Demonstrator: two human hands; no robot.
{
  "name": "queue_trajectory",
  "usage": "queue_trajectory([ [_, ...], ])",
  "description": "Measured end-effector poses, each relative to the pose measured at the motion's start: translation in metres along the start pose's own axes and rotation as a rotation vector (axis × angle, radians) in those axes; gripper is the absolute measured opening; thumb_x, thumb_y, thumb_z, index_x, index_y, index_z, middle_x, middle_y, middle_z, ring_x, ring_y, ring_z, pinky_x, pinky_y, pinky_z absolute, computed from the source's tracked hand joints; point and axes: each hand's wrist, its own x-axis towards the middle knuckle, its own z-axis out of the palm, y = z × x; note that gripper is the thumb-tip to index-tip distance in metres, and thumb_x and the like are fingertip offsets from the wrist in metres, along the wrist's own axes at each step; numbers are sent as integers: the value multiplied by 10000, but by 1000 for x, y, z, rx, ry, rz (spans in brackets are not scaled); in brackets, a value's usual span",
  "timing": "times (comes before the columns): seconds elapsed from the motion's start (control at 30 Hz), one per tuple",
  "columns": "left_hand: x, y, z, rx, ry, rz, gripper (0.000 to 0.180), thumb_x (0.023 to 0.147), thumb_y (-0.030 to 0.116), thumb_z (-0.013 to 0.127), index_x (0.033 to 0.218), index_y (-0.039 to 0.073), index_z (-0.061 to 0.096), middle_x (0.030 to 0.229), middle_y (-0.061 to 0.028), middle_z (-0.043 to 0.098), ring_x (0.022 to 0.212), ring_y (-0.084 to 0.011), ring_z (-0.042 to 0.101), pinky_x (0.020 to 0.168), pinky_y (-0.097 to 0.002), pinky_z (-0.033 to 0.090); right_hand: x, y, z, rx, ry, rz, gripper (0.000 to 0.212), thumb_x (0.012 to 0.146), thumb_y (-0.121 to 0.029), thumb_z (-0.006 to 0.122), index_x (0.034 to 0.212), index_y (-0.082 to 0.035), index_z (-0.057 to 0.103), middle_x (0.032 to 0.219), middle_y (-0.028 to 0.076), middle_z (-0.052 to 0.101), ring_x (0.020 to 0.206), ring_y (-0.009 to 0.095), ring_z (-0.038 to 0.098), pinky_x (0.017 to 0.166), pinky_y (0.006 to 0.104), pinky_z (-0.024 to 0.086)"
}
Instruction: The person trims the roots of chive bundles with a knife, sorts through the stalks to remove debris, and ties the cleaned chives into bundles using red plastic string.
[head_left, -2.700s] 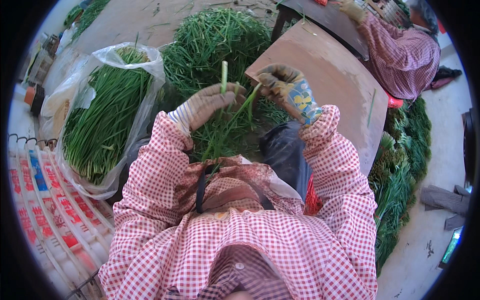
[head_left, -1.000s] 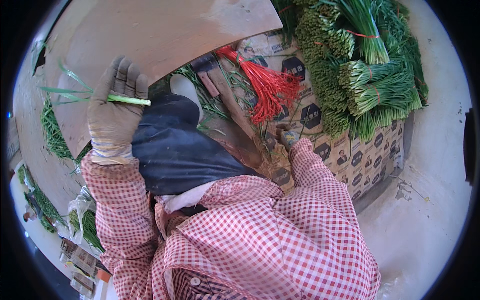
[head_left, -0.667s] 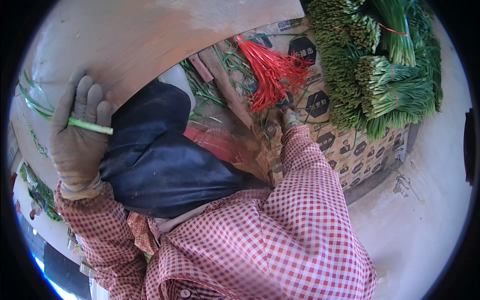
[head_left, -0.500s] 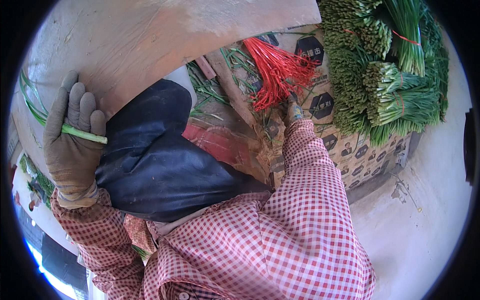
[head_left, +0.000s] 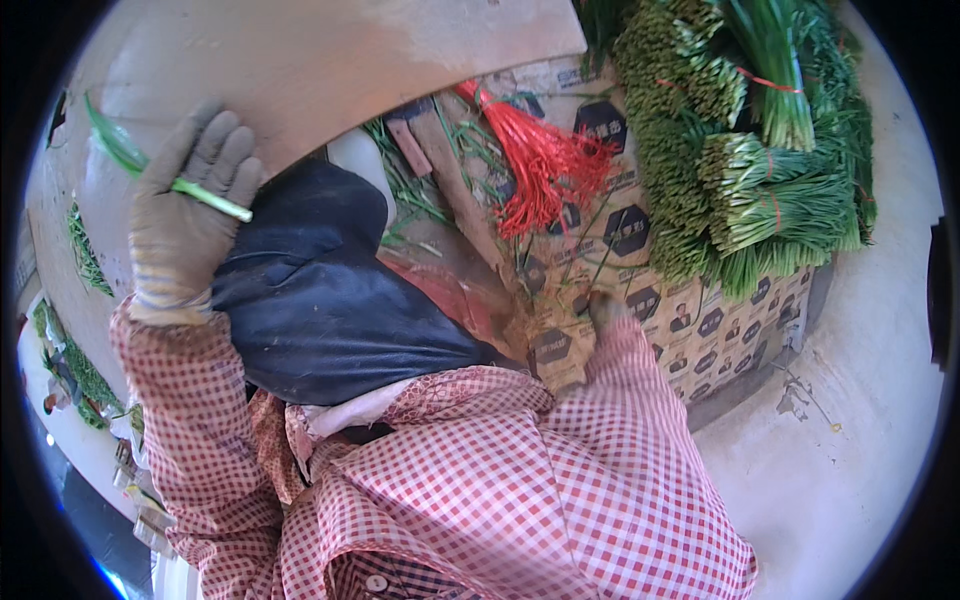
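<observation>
Left hand (head_left: 188,228) holds the green stalk (head_left: 212,199) across its palm, fingers slightly curled, by the table (head_left: 340,55); over near the red strips (head_left: 555,165), the right hand (head_left: 604,309) blurs, its grip impossible to tell.

Brown board (head_left: 370,50) across upper left; pale floor (head_left: 850,350) at right (dark mark (head_left: 798,400) on it).

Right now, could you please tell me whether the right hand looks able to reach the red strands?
Probably yes: the right hand is near the red strands, and nothing bulky shows between them above the printed covering.
</observation>
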Motion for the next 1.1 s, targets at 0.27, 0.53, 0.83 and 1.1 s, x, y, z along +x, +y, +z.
queue_trajectory([
  [0.27, -6, -10, 25, -97, 182, 69, 263, 914, 181, 552, 1107, 3, 563, 1028, -140, 640, 945, -306, 631, 815, -465, 527, -48, -65, -80, -1017, -335, -315, 319, 852, -261, 621, 1093, -55, 650, 969, 164, 668, 874, 248, 644, 739, 357, 511],
  [0.53, -77, 30, -8, -97, 222, 576, 454, 951, 336, 505, 1283, 30, 463, 1169, -120, 565, 1093, -281, 550, 969, -440, 433, -248, -478, -6, -861, -225, -1591, 234, 830, -180, 617, 1039, -96, 680, 888, 126, 690, 828, 251, 667, 745, 349, 523],
  [0.83, -173, 21, -90, -66, 419, 734, 543, 938, 410, 511, 1342, 60, 421, 1210, -122, 535, 1128, -264, 532, 994, -421, 414, -266, -698, 106, -1042, 310, -1620, 535, 852, -304, 608, 1340, -128, 479, 1267, 186, 564, 1189, 323, 530, 986, 369, 429],
  [1.1, -99, 24, -51, -11, 253, 838, 593, 962, 444, 463, 1361, 13, 385, 1318, -177, 471, 1278, -267, 426, 1051, -414, 356, -296, -562, 133, -1126, -321, -2453, 395, 922, -197, 545, 1295, -67, 525, 1212, 150, 609, 991, 286, 638, 839, 328, 516],
])
